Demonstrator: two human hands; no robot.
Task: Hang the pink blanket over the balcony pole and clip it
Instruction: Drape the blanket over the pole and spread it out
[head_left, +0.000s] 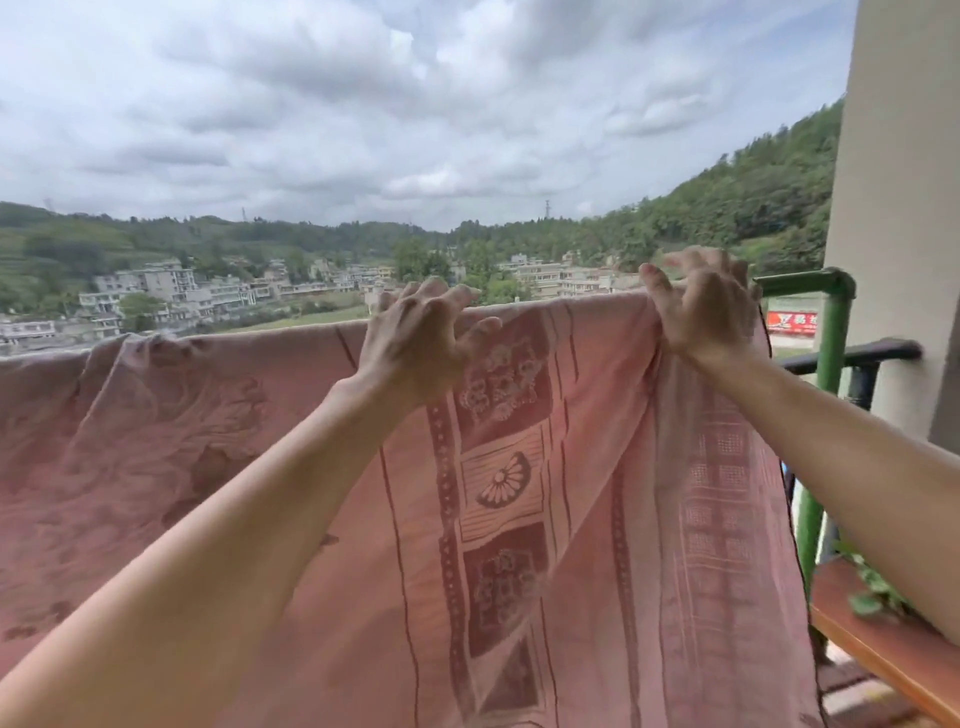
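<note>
One pink blanket (519, 493) draped over the balcony pole, filling the lower frame from the left edge nearly to the right, woven with darker rose bands, flower squares and a fan motif. One green pole (802, 283) showing bare only at its right end, past the cloth, where an elbow joint turns down into one green upright (831, 353). Two bare hands raised at the top fold. Left hand (415, 343) at mid-frame, fingers curled like claws over the upper edge, fingertips resting on or just over the fold; cannot tell whether any cloth is actually pinched. Right hand (701, 306) near the blanket's right corner, fingers bent and bunched at the top edge, cloth gathering into a pleat directly beneath the palm; motion blur on the fingertips, so the grip itself hard to confirm. Two forearms reaching up from the lower corners, the left crossing in front of the patterned cloth. One dark railing (852, 353) behind the green upright, running to a pale wall (893, 208) on the right. One reddish-brown wooden ledge (883, 644) at lower right, with a few green leaves (872, 592) on it. Beyond, many pale buildings (156, 296) scattered through a valley, wooded hills, heavy cloud overhead.
</note>
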